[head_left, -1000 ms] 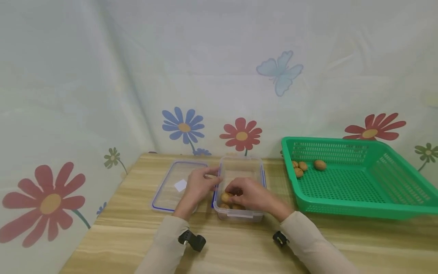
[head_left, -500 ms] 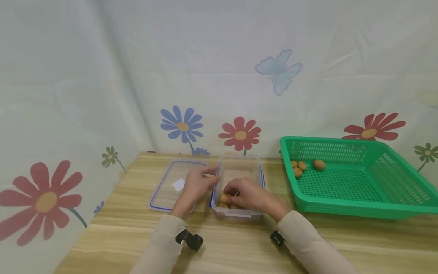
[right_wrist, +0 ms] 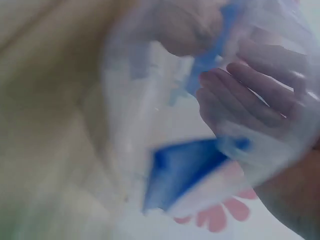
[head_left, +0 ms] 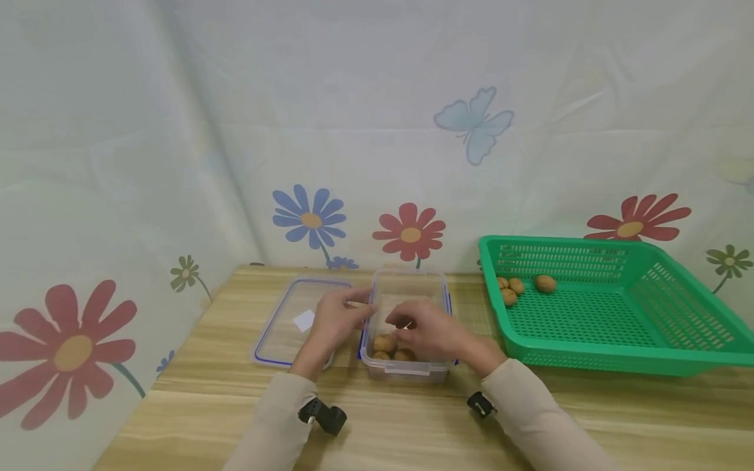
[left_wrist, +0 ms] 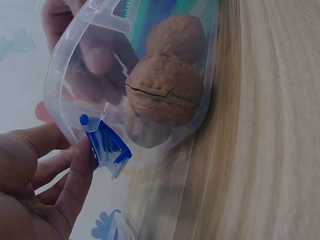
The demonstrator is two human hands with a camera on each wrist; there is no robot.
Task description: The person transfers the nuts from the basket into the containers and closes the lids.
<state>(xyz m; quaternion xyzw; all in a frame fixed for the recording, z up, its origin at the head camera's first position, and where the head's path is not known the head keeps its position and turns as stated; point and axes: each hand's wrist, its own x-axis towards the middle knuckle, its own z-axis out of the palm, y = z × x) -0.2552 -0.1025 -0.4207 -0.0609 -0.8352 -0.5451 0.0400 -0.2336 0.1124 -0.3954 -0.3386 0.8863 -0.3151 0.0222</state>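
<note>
A clear plastic box (head_left: 411,369) with blue seals and blue side clips stands on the table. My left hand (head_left: 338,320) pinches its left rim, with a finger and thumb beside the blue clip (left_wrist: 107,145) in the left wrist view. Several walnuts (head_left: 385,343) lie in the near end of the box; one cracked walnut (left_wrist: 165,90) shows through the wall. My right hand (head_left: 432,332) is inside the box just above and right of the walnuts. Its fingers (right_wrist: 240,97) are relaxed and hold nothing visible. The hand hides part of the box floor.
Left of the box lies its clear lid (head_left: 279,337) with a blue seal and a white label. A large green basket (head_left: 589,353) stands to the right, with several walnuts (head_left: 545,283) at its left side. A flowered curtain hangs behind the table (head_left: 383,425).
My right hand has loosened from the walnut at the near left of the box and lifted slightly away. The left hand stays on the rim. The head view has shifted slightly.
</note>
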